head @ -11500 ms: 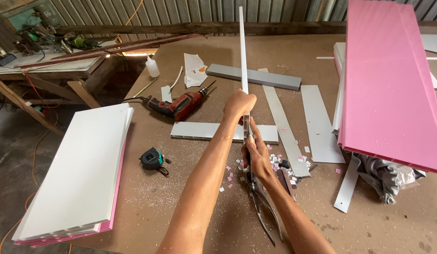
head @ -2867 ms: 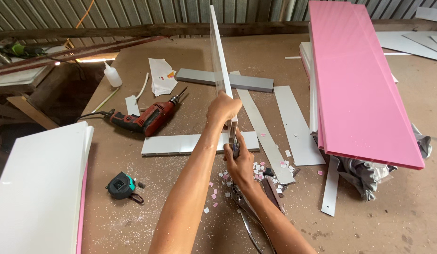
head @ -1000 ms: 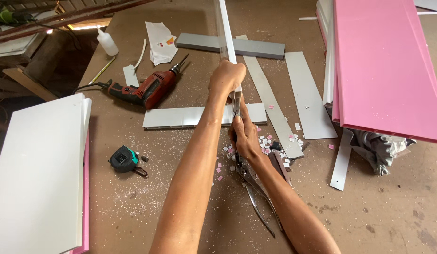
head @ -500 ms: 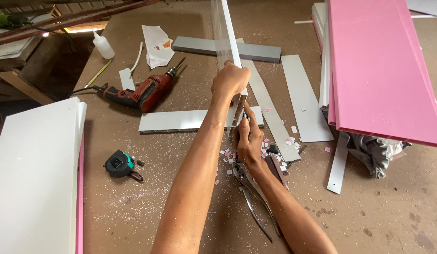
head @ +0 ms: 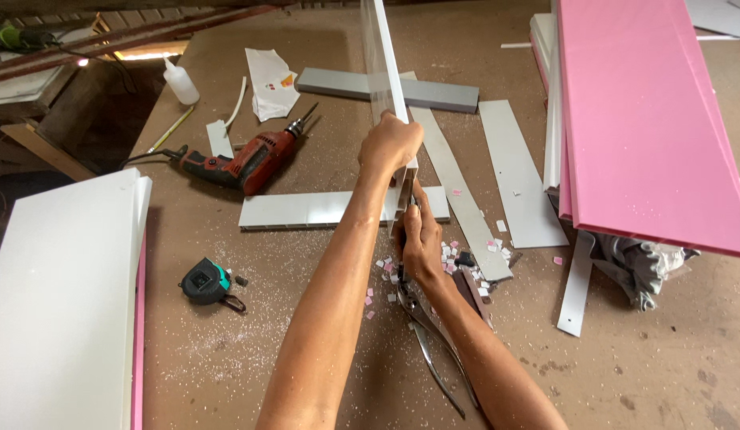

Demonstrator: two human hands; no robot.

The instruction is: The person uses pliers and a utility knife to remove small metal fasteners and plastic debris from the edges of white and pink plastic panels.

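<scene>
The left hand point(head: 390, 143) has a closed grip on a long white strip point(head: 383, 56) standing upright; just below, the right hand point(head: 421, 243) clasps its lower end over the counter point(head: 306, 318)

Brown workbench point(head: 656, 366) carries drill point(head: 242, 159), tape measure point(head: 204, 280), panels point(head: 338, 209).

Long white strip point(head: 383, 60), upper centre: looking like smooth glossy plastic, edge catching light. Pink panel point(head: 640, 119), upper right: glossy, smooth face. White board point(head: 59, 295), lower left: showing matt, even surface. Worktable point(head: 648, 358): brown pressed wood, matt, carrying dusty specks. Drill point(head: 246, 159), upper left of centre: red plastic body, dark metal chuck. Snips point(head: 433, 350), lower centre: dull grey metal handles. Flat grey strips point(head: 517, 171), centre right: looking satin, smooth.
</scene>
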